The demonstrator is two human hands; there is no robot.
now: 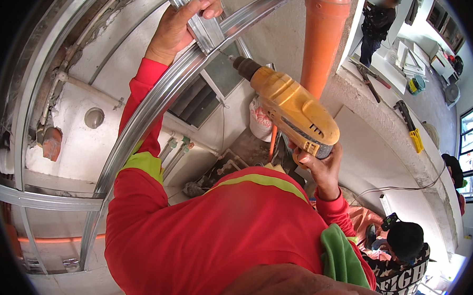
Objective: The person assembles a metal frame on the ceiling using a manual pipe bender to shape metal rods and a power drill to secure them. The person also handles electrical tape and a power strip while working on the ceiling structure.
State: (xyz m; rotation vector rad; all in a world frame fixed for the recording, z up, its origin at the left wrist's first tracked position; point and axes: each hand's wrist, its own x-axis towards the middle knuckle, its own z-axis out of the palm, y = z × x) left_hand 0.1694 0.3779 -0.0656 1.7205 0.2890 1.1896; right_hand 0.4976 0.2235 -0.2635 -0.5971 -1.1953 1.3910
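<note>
My left hand (181, 26), raised at the top, is closed around a short metal stud (205, 30). The stud's lower end meets a long metal channel (155, 90), which looks curved in this view. In my right hand (324, 167) is a yellow power drill (295, 110), gripped by its handle, which is mostly hidden behind the drill body. The drill's black chuck (245, 67) points up and left. Its thin bit lies close to the joint of stud and channel; whether it touches the metal I cannot tell.
An orange pipe (324, 33) rises just right of the drill. More metal framing (48, 198) stands at left. Pliers (368, 81) and a yellow-handled tool (410, 127) lie on the ledge at right. One person (407, 245) is at lower right, another (376, 25) stands farther off.
</note>
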